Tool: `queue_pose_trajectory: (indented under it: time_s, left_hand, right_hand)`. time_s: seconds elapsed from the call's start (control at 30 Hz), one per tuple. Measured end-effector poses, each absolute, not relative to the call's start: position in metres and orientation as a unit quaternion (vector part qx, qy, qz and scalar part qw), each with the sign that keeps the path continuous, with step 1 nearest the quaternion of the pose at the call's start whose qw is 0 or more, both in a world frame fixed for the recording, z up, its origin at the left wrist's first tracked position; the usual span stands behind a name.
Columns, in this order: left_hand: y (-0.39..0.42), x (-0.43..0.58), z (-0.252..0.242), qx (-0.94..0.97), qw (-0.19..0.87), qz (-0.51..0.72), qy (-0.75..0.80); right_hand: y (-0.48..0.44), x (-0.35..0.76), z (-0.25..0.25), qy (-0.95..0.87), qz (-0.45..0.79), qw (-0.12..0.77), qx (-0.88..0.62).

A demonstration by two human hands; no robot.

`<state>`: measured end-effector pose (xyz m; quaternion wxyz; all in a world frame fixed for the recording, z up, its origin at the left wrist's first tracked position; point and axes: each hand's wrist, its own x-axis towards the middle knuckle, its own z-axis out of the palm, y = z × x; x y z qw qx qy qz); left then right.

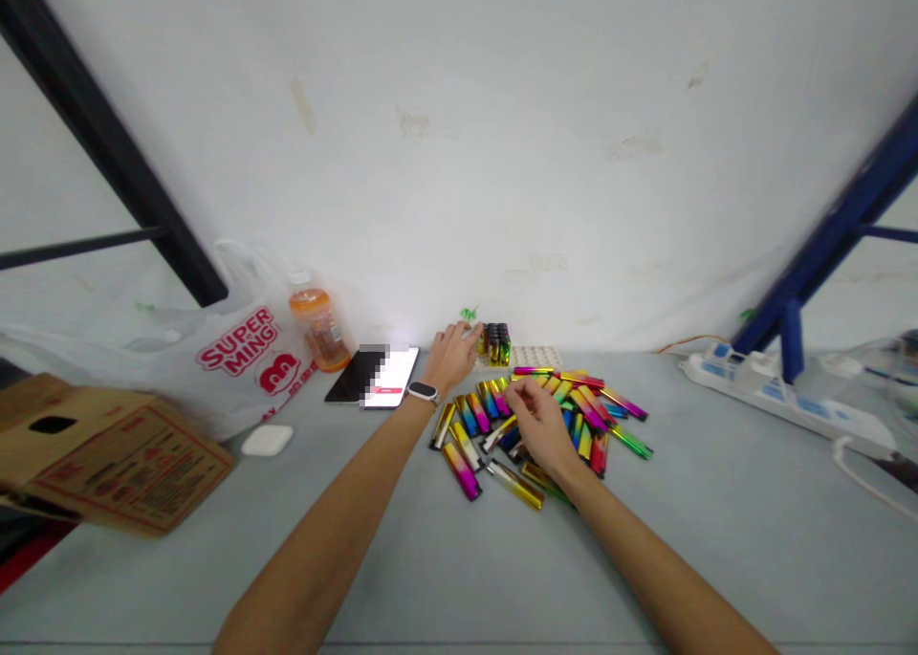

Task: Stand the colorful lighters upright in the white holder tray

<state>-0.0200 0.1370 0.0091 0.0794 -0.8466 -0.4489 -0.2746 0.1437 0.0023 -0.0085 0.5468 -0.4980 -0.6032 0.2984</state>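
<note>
The right hand (541,421), fingers bent close together, is over the loose pile of shiny lighters (589,406); I cannot tell whether it grips one. Ahead and to its left, the left hand (453,351) is beside the upright lighters (496,345), its grip unclear. Left of that hand, on the bench (459,578), lies a tablet (355,376), then an orange bottle (319,330).

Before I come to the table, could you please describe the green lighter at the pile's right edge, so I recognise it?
On the grey table, find the loose pile of shiny lighters around the right hand. At the pile's right edge, one green lighter slants toward the picture's lower right. It is mostly green, unlike the red one to its left and the magenta-gold one above.
</note>
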Motion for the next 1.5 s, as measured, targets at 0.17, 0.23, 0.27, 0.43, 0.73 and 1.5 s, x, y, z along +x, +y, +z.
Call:
queue_pose_trajectory:
  time_s: [0.17, 0.23, 0.27, 0.43, 0.73, 1.5]
  left_hand:
    - [0.120, -0.025, 0.003, -0.801, 0.033, -0.361, -0.477]
    - [0.104, -0.027, -0.004, -0.773, -0.011, -0.417, -0.479]
    - [0.096, -0.029, -0.008, -0.767, -0.038, -0.433, -0.472]
    - [0.062, -0.028, -0.021, -0.756, -0.126, -0.435, -0.472]
    - [0.065, -0.022, -0.018, -0.760, -0.113, -0.431, -0.473]
    - [0.055, -0.039, -0.003, -0.860, -0.092, -0.347, -0.361]
  right_hand:
    - [0.008, 0.151, -0.008, -0.694, 0.178, 0.448, -0.536]
    - [0.012, 0.153, -0.005, -0.729, 0.128, 0.377, -0.557]
    - [0.013, 0.153, -0.002, -0.741, 0.105, 0.340, -0.569]
    - [0.024, 0.139, 0.014, -0.767, 0.030, 0.195, -0.611]
    - [0.039, 0.114, 0.029, -0.751, 0.009, 0.089, -0.654]
    - [0.036, 0.128, 0.027, -0.775, 0.015, 0.188, -0.603]
